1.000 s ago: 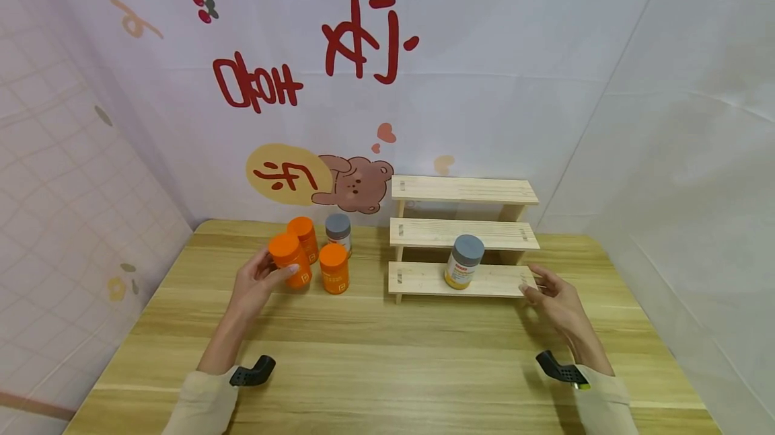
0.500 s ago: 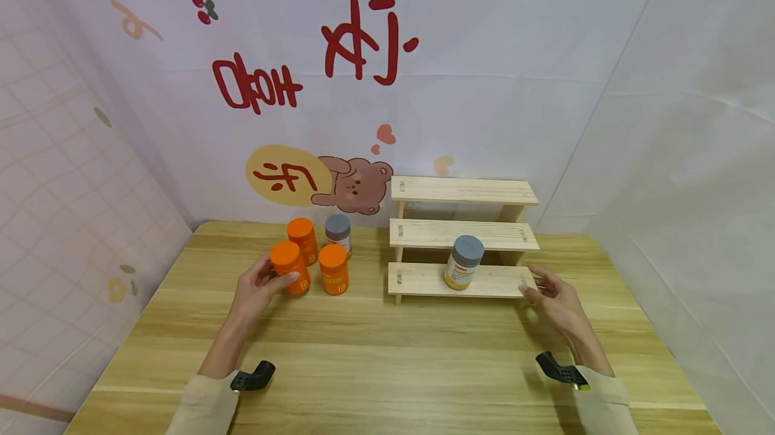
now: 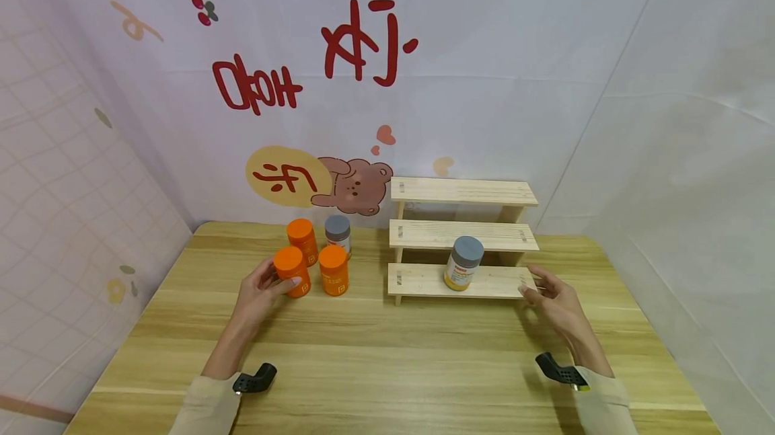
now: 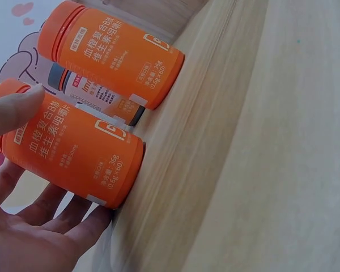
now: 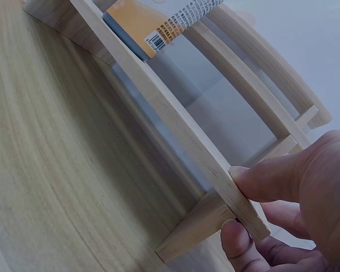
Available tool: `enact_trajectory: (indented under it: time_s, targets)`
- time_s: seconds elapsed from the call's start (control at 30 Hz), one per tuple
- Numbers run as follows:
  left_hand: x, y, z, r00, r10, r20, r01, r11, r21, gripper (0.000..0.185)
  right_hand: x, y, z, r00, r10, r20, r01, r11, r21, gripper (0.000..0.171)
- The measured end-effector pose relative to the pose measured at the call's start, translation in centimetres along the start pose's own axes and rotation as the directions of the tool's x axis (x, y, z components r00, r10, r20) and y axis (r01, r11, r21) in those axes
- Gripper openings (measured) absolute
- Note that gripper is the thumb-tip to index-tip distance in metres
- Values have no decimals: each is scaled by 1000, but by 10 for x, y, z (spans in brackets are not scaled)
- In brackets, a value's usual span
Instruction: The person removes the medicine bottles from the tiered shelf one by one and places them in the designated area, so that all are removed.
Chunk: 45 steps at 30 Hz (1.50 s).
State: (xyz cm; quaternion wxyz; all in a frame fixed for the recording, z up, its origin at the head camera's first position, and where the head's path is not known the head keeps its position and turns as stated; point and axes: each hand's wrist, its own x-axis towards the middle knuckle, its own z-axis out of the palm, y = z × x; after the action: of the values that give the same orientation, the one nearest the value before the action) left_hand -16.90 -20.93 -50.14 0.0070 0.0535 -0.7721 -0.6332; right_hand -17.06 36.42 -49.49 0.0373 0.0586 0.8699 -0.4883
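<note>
My left hand (image 3: 255,295) grips an orange supplement bottle (image 3: 293,275), thumb on the near side and fingers behind it. In the left wrist view this upright bottle (image 4: 73,150) has its base right at the tabletop. A second orange bottle (image 3: 335,275) stands just to its right, and a third orange bottle (image 3: 303,239) behind it. My right hand (image 3: 557,302) pinches the right end of the lowest board of a three-tier wooden shelf (image 3: 418,279); the right wrist view shows thumb above and fingers below. A grey-lidded bottle (image 3: 463,263) stands on that board.
Another grey-lidded bottle (image 3: 338,232) stands at the back beside the orange ones. The wood-grain table (image 3: 387,361) meets a printed cloth backdrop (image 3: 484,85) behind, with cloth on both sides. Black wrist devices (image 3: 257,379) sit at both cuffs.
My left hand has brought the orange bottle down toward the table and slightly nearer to me; it now stands straighter. My right hand stays on the shelf's end.
</note>
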Motion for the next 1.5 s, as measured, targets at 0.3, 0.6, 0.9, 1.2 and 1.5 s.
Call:
enact_trajectory:
  time_s: [0.3, 0.6, 0.9, 1.2, 1.5]
  targets:
    - [0, 6, 0, 1000, -27, 12, 27, 1000, 13, 70, -1, -2, 0, 1000, 6, 1, -6, 1000, -6, 74]
    - [-3, 13, -1, 999, -26, 39, 24, 999, 38, 79, -1, 0, 1, 1000, 0, -2, 0, 1000, -20, 73]
    - [-5, 26, -5, 1000, 21, 21, -22, 999, 36, 81, -1, -2, 1, 1000, 9, -1, -9, 1000, -13, 73]
    - [-9, 48, -6, 996, 89, -1, -89, 995, 42, 81, -1, -4, 1, 1000, 18, -5, -18, 999, -34, 74]
    - [-9, 65, -2, 987, 161, -13, -160, 986, 47, 78, -2, -3, 1, 1000, 15, 3, -15, 1000, -23, 75]
